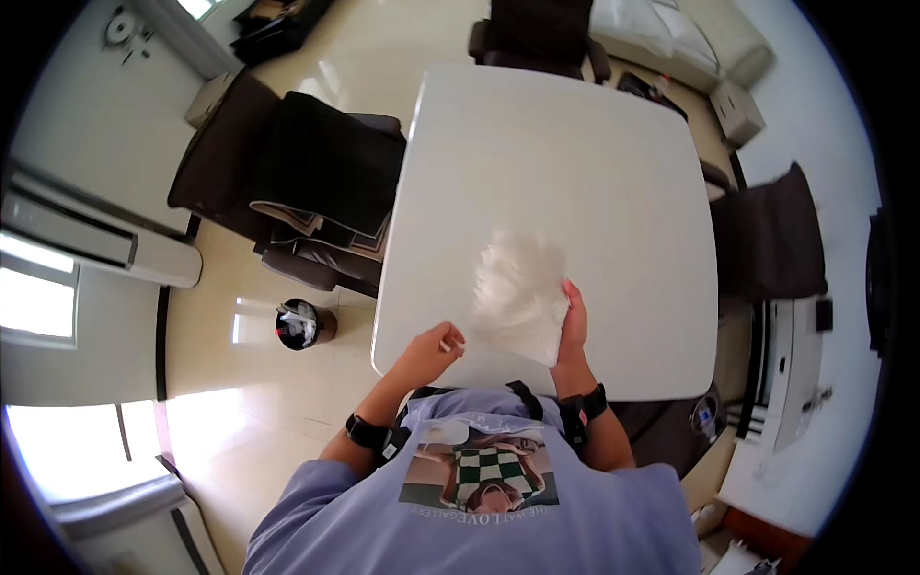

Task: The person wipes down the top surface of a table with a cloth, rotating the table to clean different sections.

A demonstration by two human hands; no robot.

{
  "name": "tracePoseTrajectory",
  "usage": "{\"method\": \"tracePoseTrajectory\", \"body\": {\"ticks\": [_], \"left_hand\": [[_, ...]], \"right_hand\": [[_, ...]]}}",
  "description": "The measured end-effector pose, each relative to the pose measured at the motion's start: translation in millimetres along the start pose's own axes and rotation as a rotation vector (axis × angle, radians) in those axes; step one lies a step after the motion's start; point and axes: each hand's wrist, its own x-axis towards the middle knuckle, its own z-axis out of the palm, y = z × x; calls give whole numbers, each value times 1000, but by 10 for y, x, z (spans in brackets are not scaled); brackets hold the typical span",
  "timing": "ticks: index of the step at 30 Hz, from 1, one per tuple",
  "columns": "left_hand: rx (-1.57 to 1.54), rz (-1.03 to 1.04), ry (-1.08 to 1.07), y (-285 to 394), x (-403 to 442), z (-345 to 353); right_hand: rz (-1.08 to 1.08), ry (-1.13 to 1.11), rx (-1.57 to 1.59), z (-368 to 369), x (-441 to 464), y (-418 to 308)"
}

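A whitish, blurred, feathery-looking item (517,292) is held over the near part of the white table (556,172); what it is exactly, I cannot make out. My right hand (573,331) grips its right edge, thumb and fingers around it. Left of the item, a small gap away, my left hand (433,353) has its fingers curled together near the table's front edge. Something small and pale shows at its fingertips, too small to name.
Dark chairs stand at the left (230,158), right (771,235) and far side (540,34) of the table. Black cloth (326,158) lies over the left chair. A bin (305,324) with rubbish stands on the floor at the left.
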Motion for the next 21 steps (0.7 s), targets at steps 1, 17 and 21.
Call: {"method": "tracePoseTrajectory", "body": {"ticks": [1,17,21], "left_hand": [[89,-71,-17,-107,-79,4],[-750,-619,554,-2106,-844,344],[-1174,-604,502,-2012,-980,371]], "right_hand": [[14,-72,13,-39,25,-26],[74,20,-622,218,1418,1022],[-106,-382,-1536,-355,2293,1872]]}}
